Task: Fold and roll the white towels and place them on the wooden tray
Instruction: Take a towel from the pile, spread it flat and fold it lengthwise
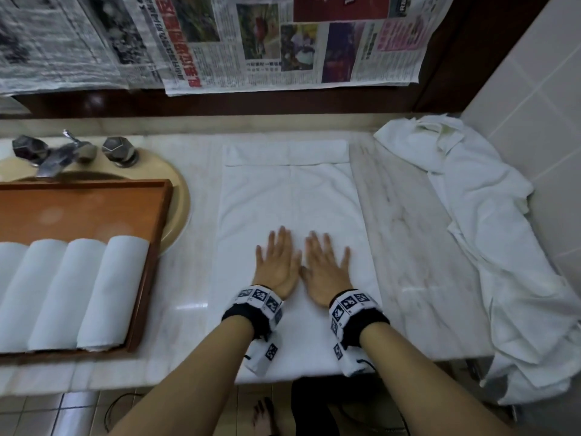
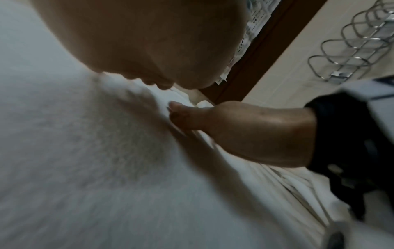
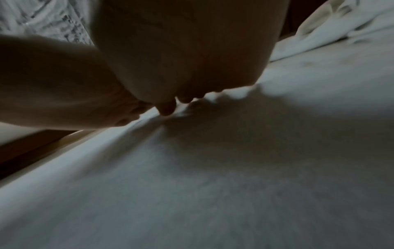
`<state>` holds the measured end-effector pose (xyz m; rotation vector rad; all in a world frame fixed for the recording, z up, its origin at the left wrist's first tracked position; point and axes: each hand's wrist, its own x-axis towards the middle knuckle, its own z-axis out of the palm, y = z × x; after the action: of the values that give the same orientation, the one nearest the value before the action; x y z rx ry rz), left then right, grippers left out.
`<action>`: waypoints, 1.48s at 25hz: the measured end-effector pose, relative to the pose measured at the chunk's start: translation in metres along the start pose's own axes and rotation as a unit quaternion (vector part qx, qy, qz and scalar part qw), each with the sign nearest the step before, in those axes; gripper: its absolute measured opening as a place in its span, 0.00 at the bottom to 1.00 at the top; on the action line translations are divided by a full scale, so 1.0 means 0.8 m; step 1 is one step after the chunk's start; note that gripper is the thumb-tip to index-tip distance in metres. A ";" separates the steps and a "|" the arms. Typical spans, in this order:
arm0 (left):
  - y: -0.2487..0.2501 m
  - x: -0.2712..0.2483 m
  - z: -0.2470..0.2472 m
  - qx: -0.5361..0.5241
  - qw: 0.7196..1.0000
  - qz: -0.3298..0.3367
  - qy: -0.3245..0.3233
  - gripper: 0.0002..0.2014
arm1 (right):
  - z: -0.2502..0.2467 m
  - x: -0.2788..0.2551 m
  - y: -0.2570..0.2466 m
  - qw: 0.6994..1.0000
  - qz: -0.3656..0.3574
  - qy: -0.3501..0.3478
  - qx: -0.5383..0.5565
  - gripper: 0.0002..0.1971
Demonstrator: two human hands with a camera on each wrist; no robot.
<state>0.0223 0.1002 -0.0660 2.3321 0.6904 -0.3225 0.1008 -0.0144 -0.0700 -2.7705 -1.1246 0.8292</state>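
Note:
A white towel (image 1: 289, 196) lies folded flat on the marble counter, its far end turned over in a narrow band. My left hand (image 1: 278, 262) and right hand (image 1: 325, 267) lie side by side, palms down with fingers straight, pressing on the towel's near half. The left wrist view shows my left palm (image 2: 149, 42) over the towel (image 2: 74, 151) with my right hand (image 2: 245, 134) beside it. From the right wrist, my right palm (image 3: 192, 50) rests on the same cloth (image 3: 234, 168). At the left stands the wooden tray (image 1: 85, 209) holding several rolled white towels (image 1: 91, 294).
A heap of unfolded white towels (image 1: 503, 247) lies along the right wall. The tray sits over a beige sink (image 1: 180, 199) with a chrome tap (image 1: 63, 152) behind it. Newspapers (image 1: 251, 42) hang above the counter. A wire rack (image 2: 351, 50) is on the wall.

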 end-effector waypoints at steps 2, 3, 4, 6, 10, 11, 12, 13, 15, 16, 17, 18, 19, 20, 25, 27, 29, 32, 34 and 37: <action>-0.013 0.013 -0.008 0.027 1.000 0.013 -0.005 0.29 | -0.004 0.014 0.015 0.999 -0.041 -0.012 0.000 0.31; -0.033 0.015 -0.015 0.044 0.999 -0.025 0.018 0.29 | -0.009 0.020 0.037 1.000 0.004 -0.007 0.006 0.32; -0.053 0.017 -0.026 0.048 0.993 -0.091 0.050 0.29 | -0.018 0.028 0.059 0.997 0.079 0.003 0.017 0.33; -0.062 0.025 -0.047 0.010 0.969 -0.227 0.093 0.32 | -0.038 0.041 0.078 0.978 0.206 0.012 0.036 0.36; 0.020 0.077 -0.037 -0.021 0.999 -0.039 0.013 0.30 | -0.058 0.084 0.019 1.000 -0.009 0.029 0.006 0.34; 0.024 0.090 -0.038 -0.008 1.000 0.015 -0.018 0.29 | -0.060 0.095 0.016 0.998 -0.060 0.008 0.001 0.32; 0.012 0.105 -0.046 0.009 0.999 0.027 -0.025 0.28 | -0.066 0.108 0.024 0.998 -0.066 -0.009 0.003 0.31; -0.008 0.116 -0.056 0.035 0.999 0.000 -0.010 0.28 | -0.072 0.119 0.039 0.999 -0.029 -0.015 0.007 0.32; -0.052 0.128 -0.079 0.063 0.989 -0.125 0.048 0.30 | -0.086 0.135 0.072 0.994 0.107 -0.009 0.010 0.35; -0.068 0.128 -0.090 0.063 0.981 -0.170 0.066 0.31 | -0.091 0.138 0.080 0.989 0.149 -0.003 0.007 0.37; -0.075 0.128 -0.096 0.067 0.980 -0.176 0.070 0.31 | -0.094 0.140 0.080 0.989 0.148 0.005 0.001 0.37; -0.075 0.129 -0.096 0.078 0.982 -0.158 0.067 0.31 | -0.095 0.142 0.076 0.993 0.116 0.011 -0.005 0.35; -0.073 0.131 -0.094 0.088 0.985 -0.134 0.061 0.31 | -0.094 0.145 0.070 0.997 0.078 0.009 -0.004 0.33; -0.071 0.133 -0.093 0.086 0.988 -0.118 0.058 0.31 | -0.093 0.148 0.065 0.999 0.051 0.003 0.007 0.32; -0.071 0.094 -0.092 0.097 0.989 -0.106 0.040 0.31 | -0.080 0.119 0.075 0.999 0.038 -0.010 0.001 0.32; -0.063 0.069 -0.088 0.105 0.986 -0.127 0.033 0.33 | -0.072 0.094 0.075 0.999 0.044 -0.002 -0.017 0.33; -0.044 0.070 -0.087 0.093 0.986 -0.120 0.063 0.33 | -0.073 0.090 0.063 0.999 0.035 0.034 -0.023 0.33; 0.003 0.108 -0.078 0.039 0.998 0.025 0.036 0.30 | -0.084 0.121 0.029 0.995 -0.081 0.052 -0.008 0.32; 0.007 0.127 -0.069 0.061 0.996 0.066 -0.013 0.29 | -0.083 0.142 0.025 0.993 -0.118 0.014 -0.012 0.31; -0.047 0.131 -0.074 0.116 0.993 -0.015 0.036 0.30 | -0.079 0.143 0.061 0.999 -0.038 0.017 -0.009 0.32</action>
<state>0.0907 0.2046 -0.0845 2.5657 0.7568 -0.3501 0.2305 0.0349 -0.0797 -2.7267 -1.2288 0.7638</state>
